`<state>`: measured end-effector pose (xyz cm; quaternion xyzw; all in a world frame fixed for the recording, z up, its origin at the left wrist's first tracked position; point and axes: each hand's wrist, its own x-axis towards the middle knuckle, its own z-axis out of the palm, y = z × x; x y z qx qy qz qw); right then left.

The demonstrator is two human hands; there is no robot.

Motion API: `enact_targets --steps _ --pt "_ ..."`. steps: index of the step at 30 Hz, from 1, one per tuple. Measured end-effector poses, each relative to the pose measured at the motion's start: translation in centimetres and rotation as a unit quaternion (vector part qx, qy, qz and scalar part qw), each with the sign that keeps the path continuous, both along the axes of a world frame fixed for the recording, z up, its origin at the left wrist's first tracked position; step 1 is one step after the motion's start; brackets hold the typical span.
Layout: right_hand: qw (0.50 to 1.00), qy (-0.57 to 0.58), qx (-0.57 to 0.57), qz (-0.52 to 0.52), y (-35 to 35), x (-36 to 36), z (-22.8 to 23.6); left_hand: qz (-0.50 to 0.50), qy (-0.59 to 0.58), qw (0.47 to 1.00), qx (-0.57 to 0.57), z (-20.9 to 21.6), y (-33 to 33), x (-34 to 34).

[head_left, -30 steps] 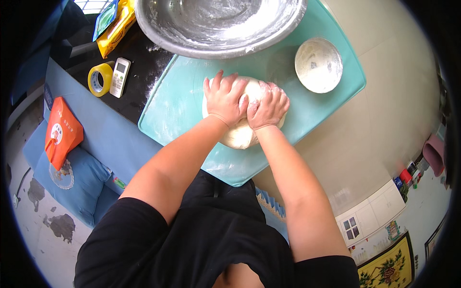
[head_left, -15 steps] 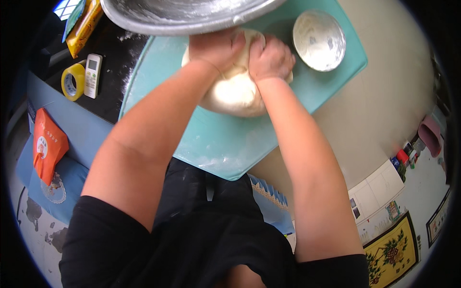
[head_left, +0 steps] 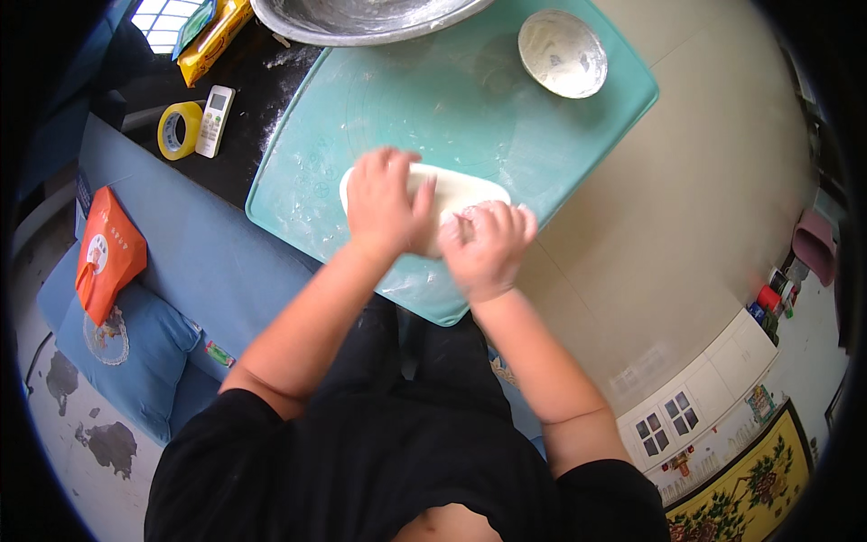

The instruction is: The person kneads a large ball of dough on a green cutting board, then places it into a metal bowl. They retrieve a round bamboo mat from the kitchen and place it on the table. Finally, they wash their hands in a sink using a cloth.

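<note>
A pale lump of dough (head_left: pixel 462 188) lies near the front of a floured turquoise mat (head_left: pixel 298 163). My left hand (head_left: pixel 384 200) rests over its left end, fingers stretched out and the thumb apart. On the near right side, my right hand (head_left: pixel 488 251) has its fingers curled onto the dough's edge. Both hands are a little blurred, and they cover parts of the dough. Toward the back of the mat stand a large metal basin (head_left: pixel 361 34) dusted with flour and a smaller flour-coated bowl (head_left: pixel 564 56).
Left of the mat, a dark tabletop (head_left: pixel 248 149) holds a yellow tape roll (head_left: pixel 179 131), a white remote control (head_left: pixel 215 121) and a yellow packet (head_left: pixel 217 41). A blue sofa (head_left: pixel 203 230) bearing an orange bag (head_left: pixel 110 253) runs along the left side.
Both hands and the dough have come nearer to me, from below the basin to the front of the mat. My left hand's fingers now show. The view has shifted too.
</note>
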<state>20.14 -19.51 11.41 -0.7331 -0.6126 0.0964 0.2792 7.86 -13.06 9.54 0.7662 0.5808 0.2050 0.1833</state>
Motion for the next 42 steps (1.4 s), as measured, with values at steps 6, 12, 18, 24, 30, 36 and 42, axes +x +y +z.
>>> enact_targets --steps 6,12,18,24,30,36,42 --pt "1.0 0.021 -0.009 0.002 -3.1 -2.8 -6.3 -0.029 0.025 0.999 0.03 -4.2 -6.6 -1.6" --pt "1.0 -0.009 0.018 0.02 1.5 -1.2 -9.0 -0.036 0.034 0.998 0.041 -5.8 -1.2 -0.5" --pt "0.999 -0.002 0.004 0.046 7.4 0.9 -10.1 -0.079 0.009 0.997 0.019 -6.3 5.3 0.7" --pt "0.999 0.015 -0.028 0.04 12.5 2.5 -11.4 -0.105 -0.012 0.994 -0.037 -8.0 10.5 2.1" --pt "0.984 -0.012 -0.165 -0.071 16.8 3.0 -11.4 -0.034 0.004 0.992 -0.118 -8.9 15.0 3.8" --pt "0.974 0.002 -0.227 0.013 14.8 3.0 -9.0 -0.12 0.063 0.981 -0.14 -7.0 12.3 2.9" --pt "0.999 0.024 -0.047 -0.001 0.8 -1.4 -2.6 0.003 -0.006 0.999 0.038 -1.5 -1.6 -2.0"
